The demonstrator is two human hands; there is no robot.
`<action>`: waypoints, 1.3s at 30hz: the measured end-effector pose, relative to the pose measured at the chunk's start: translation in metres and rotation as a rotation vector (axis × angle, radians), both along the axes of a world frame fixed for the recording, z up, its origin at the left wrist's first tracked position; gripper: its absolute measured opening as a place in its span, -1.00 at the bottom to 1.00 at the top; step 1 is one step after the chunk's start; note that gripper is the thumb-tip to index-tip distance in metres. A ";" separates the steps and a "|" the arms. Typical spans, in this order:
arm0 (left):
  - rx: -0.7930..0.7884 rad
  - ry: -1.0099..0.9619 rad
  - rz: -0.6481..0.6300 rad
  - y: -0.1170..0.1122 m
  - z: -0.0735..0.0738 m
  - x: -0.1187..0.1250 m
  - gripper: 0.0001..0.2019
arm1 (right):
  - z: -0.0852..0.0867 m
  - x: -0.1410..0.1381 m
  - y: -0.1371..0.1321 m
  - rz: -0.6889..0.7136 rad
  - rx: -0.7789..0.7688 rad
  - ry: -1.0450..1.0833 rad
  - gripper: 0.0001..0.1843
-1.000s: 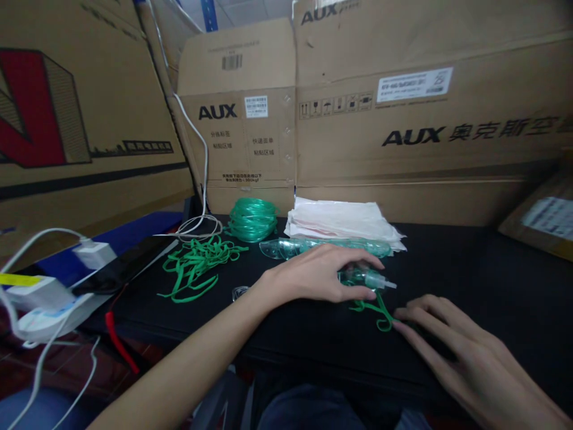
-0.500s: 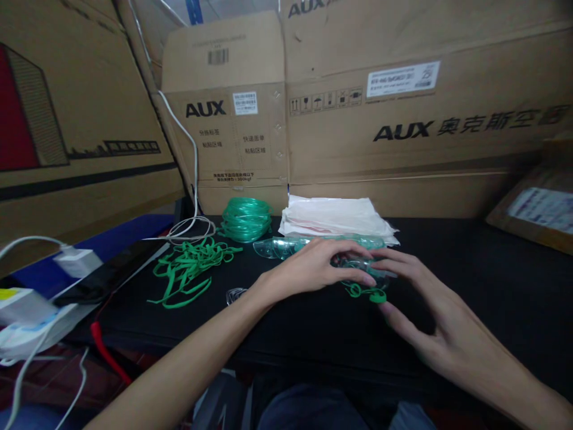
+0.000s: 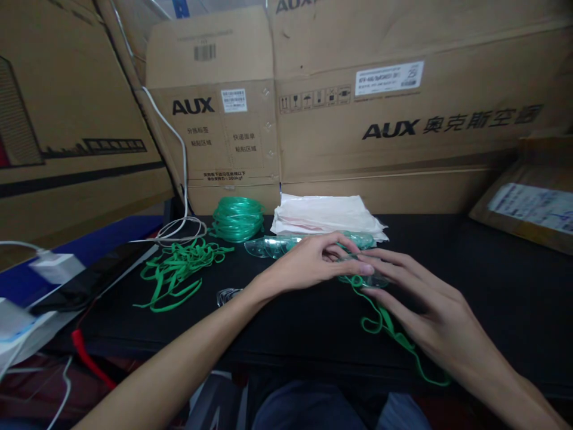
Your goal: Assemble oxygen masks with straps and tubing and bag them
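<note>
My left hand (image 3: pixel 308 266) lies curled over a clear plastic mask piece (image 3: pixel 373 279) on the black table (image 3: pixel 470 269), fingers closed on it. My right hand (image 3: pixel 425 310) meets it from the right, fingertips touching the same piece. A green elastic strap (image 3: pixel 385 325) runs from the piece under my right hand toward the near table edge. Behind my hands lies a row of clear green masks (image 3: pixel 273 246).
A pile of loose green straps (image 3: pixel 174 269) and a coil of green tubing (image 3: pixel 237 218) lie at left. A stack of white plastic bags (image 3: pixel 326 214) sits at the back. Cardboard boxes (image 3: pixel 380 107) wall the table. White chargers and cables (image 3: pixel 49 266) lie far left.
My right hand moved up from the near table to meet my left hand at the mask piece. The green strap, bunched before, now trails out toward the near edge.
</note>
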State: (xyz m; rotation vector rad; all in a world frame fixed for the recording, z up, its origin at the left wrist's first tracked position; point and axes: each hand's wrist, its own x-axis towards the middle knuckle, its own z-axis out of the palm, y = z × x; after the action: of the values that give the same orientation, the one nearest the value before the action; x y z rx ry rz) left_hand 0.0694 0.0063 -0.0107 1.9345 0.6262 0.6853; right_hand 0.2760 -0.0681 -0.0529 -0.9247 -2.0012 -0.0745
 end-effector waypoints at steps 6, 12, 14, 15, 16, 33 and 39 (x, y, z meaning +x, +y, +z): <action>0.180 0.002 0.142 0.000 -0.001 0.003 -0.62 | -0.004 0.006 0.002 -0.054 -0.032 0.060 -0.72; 0.387 -0.158 0.428 -0.003 0.006 0.001 -0.63 | -0.005 0.011 0.001 -0.113 -0.124 0.174 -0.77; 0.399 -0.118 0.355 -0.006 0.009 -0.001 -0.56 | -0.005 0.012 0.002 -0.123 -0.140 0.178 -0.77; 0.392 -0.080 0.305 -0.008 0.010 -0.001 -0.53 | -0.005 0.012 0.003 -0.124 -0.143 0.176 -0.77; 0.382 -0.032 0.256 -0.010 0.010 -0.002 -0.51 | -0.006 0.012 0.003 -0.123 -0.143 0.174 -0.77; 0.338 0.180 0.030 -0.008 0.001 0.002 -0.79 | -0.003 0.004 0.001 -0.124 -0.081 0.088 -0.76; 0.487 0.160 -0.033 -0.007 -0.004 0.002 -0.78 | -0.005 0.002 0.001 -0.098 -0.115 0.054 -0.72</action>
State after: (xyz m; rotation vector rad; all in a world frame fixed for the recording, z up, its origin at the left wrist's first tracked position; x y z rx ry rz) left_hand 0.0709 -0.0008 -0.0144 2.4642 0.5577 0.7129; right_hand 0.2775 -0.0674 -0.0579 -1.0863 -1.9262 0.0108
